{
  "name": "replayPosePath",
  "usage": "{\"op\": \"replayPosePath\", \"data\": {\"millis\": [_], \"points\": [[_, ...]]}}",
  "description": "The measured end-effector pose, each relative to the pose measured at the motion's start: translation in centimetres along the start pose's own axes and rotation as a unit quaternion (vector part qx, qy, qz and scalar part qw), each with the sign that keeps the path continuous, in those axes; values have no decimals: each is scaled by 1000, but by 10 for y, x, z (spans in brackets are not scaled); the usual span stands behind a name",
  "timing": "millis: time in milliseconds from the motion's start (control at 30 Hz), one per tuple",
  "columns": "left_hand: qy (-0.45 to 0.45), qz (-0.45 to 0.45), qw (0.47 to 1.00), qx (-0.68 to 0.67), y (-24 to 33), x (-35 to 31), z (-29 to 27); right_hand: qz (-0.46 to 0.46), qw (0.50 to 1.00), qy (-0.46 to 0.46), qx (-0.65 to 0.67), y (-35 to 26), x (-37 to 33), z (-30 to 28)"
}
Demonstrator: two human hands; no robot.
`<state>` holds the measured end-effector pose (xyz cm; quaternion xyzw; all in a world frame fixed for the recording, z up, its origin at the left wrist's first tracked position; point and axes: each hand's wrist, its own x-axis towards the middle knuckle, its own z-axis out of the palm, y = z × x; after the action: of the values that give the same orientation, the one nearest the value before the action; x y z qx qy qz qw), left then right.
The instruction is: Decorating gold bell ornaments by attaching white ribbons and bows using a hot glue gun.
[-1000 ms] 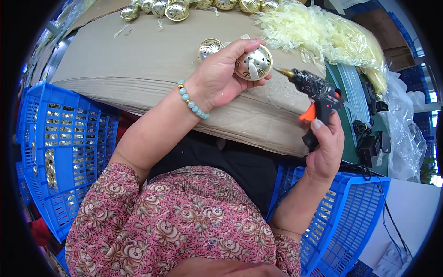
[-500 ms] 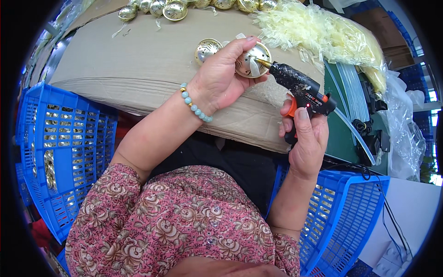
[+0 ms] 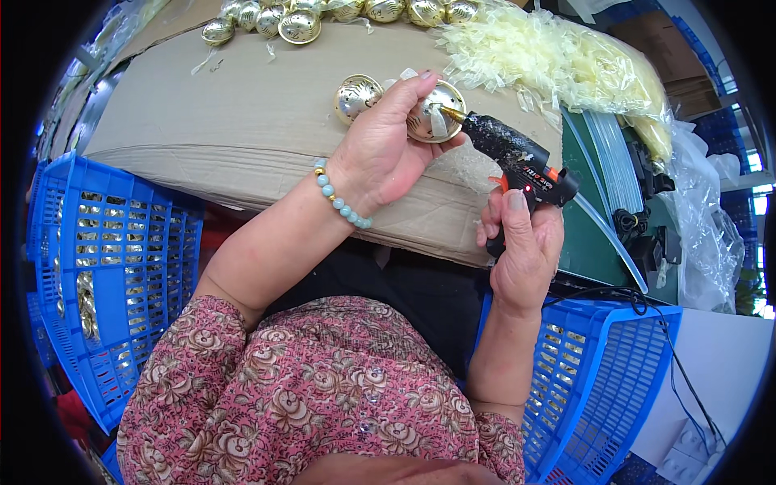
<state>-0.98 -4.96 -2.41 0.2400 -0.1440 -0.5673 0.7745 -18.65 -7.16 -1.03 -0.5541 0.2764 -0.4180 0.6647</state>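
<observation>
My left hand [image 3: 386,153] is closed around a shiny gold bell-like ball [image 3: 422,123] with dark cut-out marks and a pale ribbon [image 3: 439,121] across it. In my right hand [image 3: 521,246] is a black hot glue gun [image 3: 508,147] with an orange trigger and a small red light. Its brass nozzle [image 3: 453,114] points left and meets the ball by the ribbon. A clear glue stick [image 3: 610,222] sticks out of the gun's back. Just behind my left hand, a second gold ball [image 3: 356,97] lies on the cardboard.
Cardboard [image 3: 218,113] covers the table. More gold balls [image 3: 300,26] line its far side, beside a heap of pale yellow ribbon pieces [image 3: 517,56]. Spare glue sticks [image 3: 616,153] lie on the green surface at right. Blue crates [image 3: 121,267] stand on both sides; a black cable [image 3: 638,301] hangs at right.
Both hands, the held ball and the glue gun have shifted slightly left, with the nozzle still at the ball. The balls behind appear a little lower in view.
</observation>
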Motion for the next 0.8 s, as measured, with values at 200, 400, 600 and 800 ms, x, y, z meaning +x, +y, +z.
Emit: {"op": "replayPosePath", "data": {"millis": [200, 400, 600, 800], "points": [[6, -14, 1000, 8, 6, -4, 1, -20, 1000, -12, 7, -5, 2, -5], [10, 1, 999, 38, 23, -7, -15, -23, 950, 48, -307, -22, 31, -68], [26, 37, 999, 31, 36, -7, -16, -214, 672, 165, -689, -39, 53, -46], [19, 22, 999, 25, 38, -12, -23, -299, 731, -35, -612, -4, 106, 33]]}}
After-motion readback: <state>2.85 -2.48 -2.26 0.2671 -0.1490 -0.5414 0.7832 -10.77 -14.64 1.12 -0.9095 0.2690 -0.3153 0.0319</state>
